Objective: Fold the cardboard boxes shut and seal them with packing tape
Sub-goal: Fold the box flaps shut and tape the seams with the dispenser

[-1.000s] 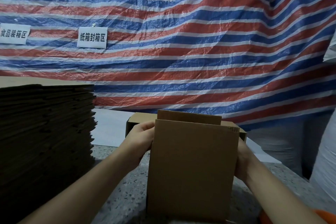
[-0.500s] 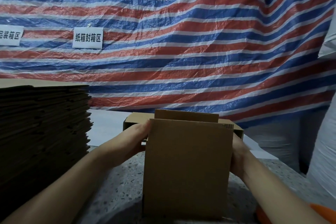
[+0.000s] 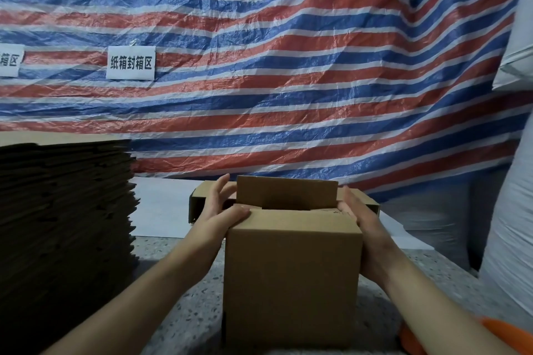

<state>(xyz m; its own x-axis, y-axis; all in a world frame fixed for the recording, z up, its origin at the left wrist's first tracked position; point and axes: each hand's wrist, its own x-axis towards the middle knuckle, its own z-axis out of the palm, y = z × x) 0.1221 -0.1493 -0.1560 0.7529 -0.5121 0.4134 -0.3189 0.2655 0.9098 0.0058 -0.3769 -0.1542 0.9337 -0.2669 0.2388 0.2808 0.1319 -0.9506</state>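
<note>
The cardboard box (image 3: 291,277) stands upright on the speckled table (image 3: 184,308), near flap folded down, far flap upright. My left hand (image 3: 220,210) presses the near flap's left corner with relaxed fingers; my right hand (image 3: 360,219) lies flat against the box's right side.

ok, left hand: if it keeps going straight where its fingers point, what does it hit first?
Probably the second cardboard box lying behind the one being folded. The left hand points its fingers up and away, toward that box's near edge; depth is unclear, so it might pass just above it.
</note>
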